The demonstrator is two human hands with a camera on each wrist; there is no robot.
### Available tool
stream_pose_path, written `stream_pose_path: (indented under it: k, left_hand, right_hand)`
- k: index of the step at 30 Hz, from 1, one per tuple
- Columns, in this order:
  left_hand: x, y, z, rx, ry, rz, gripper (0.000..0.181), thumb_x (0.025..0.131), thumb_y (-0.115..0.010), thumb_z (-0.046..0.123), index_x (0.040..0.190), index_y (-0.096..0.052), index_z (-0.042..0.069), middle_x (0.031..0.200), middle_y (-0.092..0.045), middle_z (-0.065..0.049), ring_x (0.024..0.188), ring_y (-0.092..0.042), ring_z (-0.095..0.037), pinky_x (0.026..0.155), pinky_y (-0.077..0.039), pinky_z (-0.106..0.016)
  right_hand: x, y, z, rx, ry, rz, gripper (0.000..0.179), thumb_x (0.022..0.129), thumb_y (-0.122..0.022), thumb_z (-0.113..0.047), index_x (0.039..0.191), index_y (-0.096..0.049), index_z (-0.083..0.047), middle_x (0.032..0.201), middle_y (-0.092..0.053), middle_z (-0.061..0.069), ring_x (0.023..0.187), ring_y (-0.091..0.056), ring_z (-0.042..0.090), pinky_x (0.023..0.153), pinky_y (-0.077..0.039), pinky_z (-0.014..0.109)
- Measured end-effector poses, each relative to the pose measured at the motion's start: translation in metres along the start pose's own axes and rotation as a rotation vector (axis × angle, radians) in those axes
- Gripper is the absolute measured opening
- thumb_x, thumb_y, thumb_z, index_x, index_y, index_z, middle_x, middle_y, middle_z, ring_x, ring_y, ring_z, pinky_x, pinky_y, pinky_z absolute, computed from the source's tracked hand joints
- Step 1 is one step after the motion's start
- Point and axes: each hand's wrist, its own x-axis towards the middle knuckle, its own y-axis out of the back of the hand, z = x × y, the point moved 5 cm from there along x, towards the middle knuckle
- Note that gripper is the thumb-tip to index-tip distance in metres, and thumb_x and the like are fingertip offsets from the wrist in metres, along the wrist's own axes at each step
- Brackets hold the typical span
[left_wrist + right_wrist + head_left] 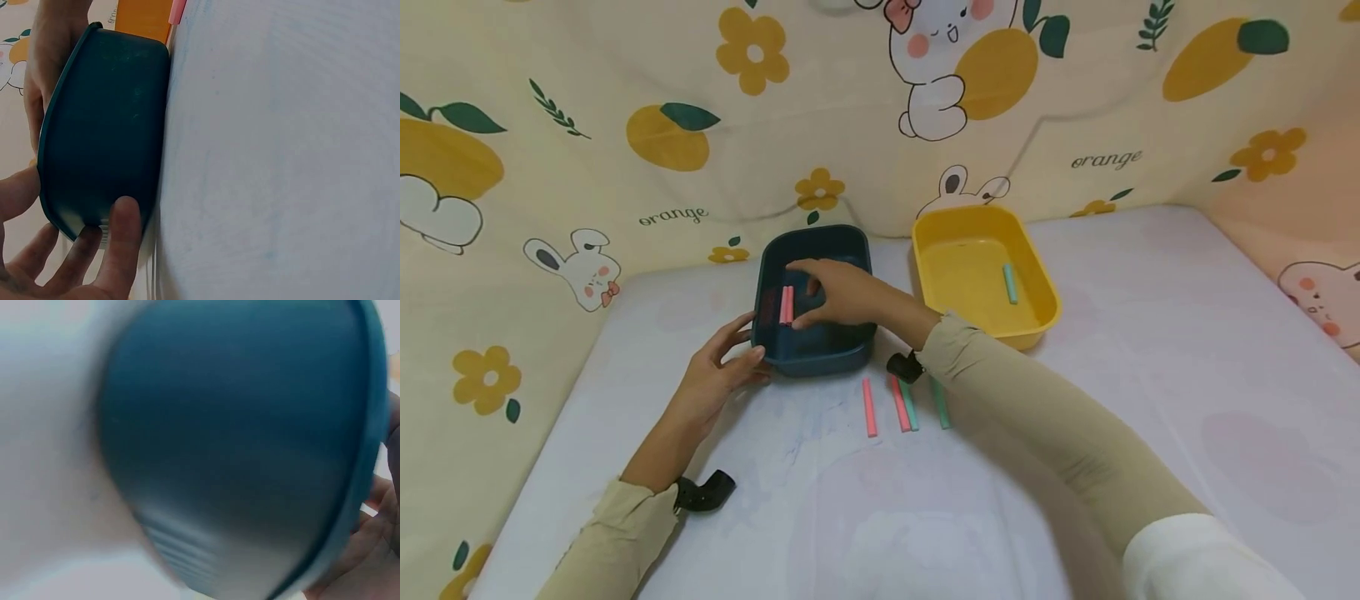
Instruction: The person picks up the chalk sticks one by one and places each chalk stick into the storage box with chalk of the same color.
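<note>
My left hand point(718, 371) holds the front left corner of a dark blue bin point(823, 367), thumb on the front wall and fingers along the left side. In the left wrist view its fingers point(125, 231) touch the bin's outer wall. Over the inside of that bin is my right hand point(842, 292), thumb and index finger spread apart with nothing between them. Close to it, pink chalk sticks point(787, 306) lie side by side in the bin. The blurred bin wall point(237, 437) covers most of the right wrist view.
A yellow bin point(1045, 312) stands to the right, with a green chalk stick point(1010, 283) inside. On the table in front lie pink chalk sticks point(869, 408) and green chalk sticks point(941, 406), partly under the right forearm. A patterned cloth point(850, 100) hangs behind.
</note>
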Motion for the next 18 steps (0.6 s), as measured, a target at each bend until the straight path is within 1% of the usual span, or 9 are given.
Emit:
stream_pose_path:
  k: [6, 10, 13, 18]
  left_hand:
    - [-0.002, 0.000, -0.002, 0.011, 0.008, 0.012, 0.068, 0.099, -0.062, 0.029, 0.157, -0.029, 0.026, 0.153, -0.032, -0.014, 0.095, -0.068, -0.011, 0.086, -0.058, -0.023]
    - [-0.002, -0.001, 0.001, 0.018, 0.013, 0.019, 0.068, 0.099, -0.063, 0.029, 0.158, -0.028, 0.025, 0.155, -0.032, -0.015, 0.095, -0.068, -0.010, 0.086, -0.058, -0.023]
    - [-0.001, -0.001, -0.001, 0.028, 0.019, 0.021, 0.068, 0.099, -0.062, 0.029, 0.158, -0.028, 0.027, 0.156, -0.031, -0.015, 0.095, -0.068, -0.010, 0.087, -0.058, -0.023]
    - [0.000, 0.000, -0.002, 0.029, 0.011, 0.026, 0.067, 0.099, -0.062, 0.029, 0.157, -0.029, 0.027, 0.155, -0.032, -0.014, 0.095, -0.068, -0.010, 0.086, -0.058, -0.022]
  right_hand:
    - [-0.026, 0.000, 0.001, 0.044, 0.011, -0.003, 0.090, 0.084, -0.077, -0.049, 0.156, -0.030, -0.024, 0.121, -0.061, 0.001, 0.090, -0.058, 0.016, 0.081, -0.052, 0.028]
    - [-0.046, 0.003, -0.003, 0.030, 0.027, -0.001, 0.090, 0.083, -0.078, -0.049, 0.156, -0.031, -0.025, 0.124, -0.060, 0.002, 0.091, -0.057, 0.016, 0.078, -0.051, 0.027]
    - [-0.060, 0.003, -0.004, 0.024, 0.043, -0.007, 0.090, 0.082, -0.079, -0.048, 0.155, -0.032, -0.026, 0.125, -0.060, 0.002, 0.091, -0.057, 0.016, 0.077, -0.051, 0.028]
    - [-0.086, 0.001, -0.003, 0.049, 0.049, -0.023, 0.089, 0.082, -0.079, -0.048, 0.155, -0.033, -0.029, 0.123, -0.059, -0.002, 0.096, -0.057, 0.015, 0.080, -0.051, 0.029]
